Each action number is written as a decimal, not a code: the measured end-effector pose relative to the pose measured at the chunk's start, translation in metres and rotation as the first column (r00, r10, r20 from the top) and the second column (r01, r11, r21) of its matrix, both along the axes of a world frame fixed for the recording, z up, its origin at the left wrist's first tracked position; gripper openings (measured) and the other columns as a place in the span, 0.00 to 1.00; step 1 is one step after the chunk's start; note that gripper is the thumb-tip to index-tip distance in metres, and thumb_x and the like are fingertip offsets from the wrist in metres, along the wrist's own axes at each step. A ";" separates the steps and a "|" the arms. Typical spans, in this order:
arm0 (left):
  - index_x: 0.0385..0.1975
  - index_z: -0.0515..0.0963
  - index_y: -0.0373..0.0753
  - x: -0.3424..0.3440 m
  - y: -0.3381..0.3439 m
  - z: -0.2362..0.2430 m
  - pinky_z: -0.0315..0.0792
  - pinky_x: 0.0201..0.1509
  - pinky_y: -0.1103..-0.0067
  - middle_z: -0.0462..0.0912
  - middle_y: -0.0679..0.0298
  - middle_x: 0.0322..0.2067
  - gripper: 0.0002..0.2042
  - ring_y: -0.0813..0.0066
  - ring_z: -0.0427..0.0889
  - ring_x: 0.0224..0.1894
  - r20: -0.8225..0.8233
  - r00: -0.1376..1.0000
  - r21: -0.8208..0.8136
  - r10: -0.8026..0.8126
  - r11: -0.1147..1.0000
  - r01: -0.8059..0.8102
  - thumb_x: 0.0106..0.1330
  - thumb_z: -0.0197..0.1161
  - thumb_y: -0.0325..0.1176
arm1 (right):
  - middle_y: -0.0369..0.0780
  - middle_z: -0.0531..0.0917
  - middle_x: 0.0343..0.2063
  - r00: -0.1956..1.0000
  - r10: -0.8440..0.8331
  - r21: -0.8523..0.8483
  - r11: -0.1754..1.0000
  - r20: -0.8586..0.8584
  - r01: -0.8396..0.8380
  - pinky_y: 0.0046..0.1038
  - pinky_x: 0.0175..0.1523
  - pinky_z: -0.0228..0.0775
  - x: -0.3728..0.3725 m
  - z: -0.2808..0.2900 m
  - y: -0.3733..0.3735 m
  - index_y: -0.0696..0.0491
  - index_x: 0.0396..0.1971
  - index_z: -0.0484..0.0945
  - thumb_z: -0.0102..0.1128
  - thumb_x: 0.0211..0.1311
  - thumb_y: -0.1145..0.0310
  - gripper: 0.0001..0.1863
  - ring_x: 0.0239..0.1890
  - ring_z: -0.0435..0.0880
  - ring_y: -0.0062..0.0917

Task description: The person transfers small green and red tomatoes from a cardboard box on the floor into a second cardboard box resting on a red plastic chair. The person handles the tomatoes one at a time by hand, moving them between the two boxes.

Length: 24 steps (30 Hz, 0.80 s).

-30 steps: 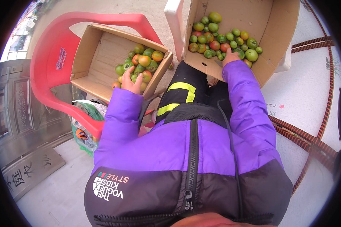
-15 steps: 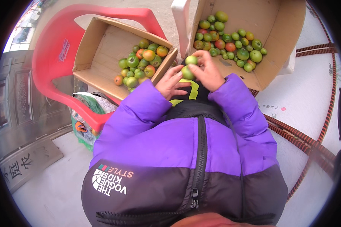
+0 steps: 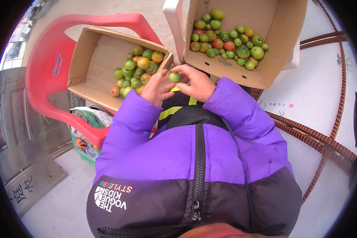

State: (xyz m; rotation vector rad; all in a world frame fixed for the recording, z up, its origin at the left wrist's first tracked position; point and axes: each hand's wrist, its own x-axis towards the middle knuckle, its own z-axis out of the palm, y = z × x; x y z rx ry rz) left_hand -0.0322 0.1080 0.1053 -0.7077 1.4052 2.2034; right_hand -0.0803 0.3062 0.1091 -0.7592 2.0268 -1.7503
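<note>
Both the left hand [image 3: 152,90] and the right hand [image 3: 199,83] have shifted leftward since half a second ago, nearer the left cardboard box [image 3: 95,96]; both boxes also sit slightly further left in our view. We saw two green tomatoes at the right hand then; now we can make out one green tomato [image 3: 174,77], at the centre of the frame between the hands. The right grip is closed on it with fingers and thumb; the left hand's fingers curl loosely beside it, and we cannot tell whether they hold anything.

For writing, we find a white chest print [image 3: 103,194] upside down on the purple-and-black jacket [image 3: 158,154], lower left; a pale label [image 3: 57,64] on the red chair [image 3: 41,69], upper left; dark brushed characters on a grey board [image 3: 45,179] below; and tiny characters beside a red mark [image 3: 291,106] at right.

Mixed green and reddish tomatoes lie in the left box and in the right cardboard box [image 3: 282,45], upper right.
</note>
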 end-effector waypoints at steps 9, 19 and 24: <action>0.60 0.66 0.43 -0.004 -0.074 -0.035 0.72 0.48 0.76 0.75 0.59 0.50 0.22 0.75 0.76 0.45 -0.253 0.947 -0.321 0.197 0.906 -0.274 0.67 0.59 0.35 | 0.50 0.78 0.43 0.800 -0.282 0.528 0.628 -0.530 0.572 0.41 0.54 0.69 -0.099 -0.042 0.111 0.54 0.46 0.77 0.58 0.56 0.65 0.18 0.50 0.76 0.44; 0.63 0.62 0.34 0.027 -0.089 -0.060 0.69 0.58 0.75 0.65 0.49 0.59 0.27 0.67 0.74 0.55 -0.251 0.952 -0.645 0.177 0.703 -0.300 0.65 0.62 0.30 | 0.46 0.72 0.55 0.785 -0.278 0.832 -0.142 -0.554 0.536 0.45 0.58 0.66 -0.188 -0.070 0.200 0.47 0.58 0.66 0.64 0.56 0.50 0.32 0.58 0.72 0.42; 0.63 0.63 0.37 0.018 -0.078 -0.052 0.70 0.56 0.75 0.63 0.47 0.61 0.27 0.66 0.74 0.55 -0.239 0.964 -0.698 0.115 0.670 -0.253 0.65 0.63 0.30 | 0.47 0.74 0.55 0.841 -0.327 0.897 -0.055 -0.430 0.438 0.47 0.59 0.65 -0.202 -0.070 0.211 0.47 0.60 0.65 0.65 0.56 0.50 0.35 0.58 0.73 0.41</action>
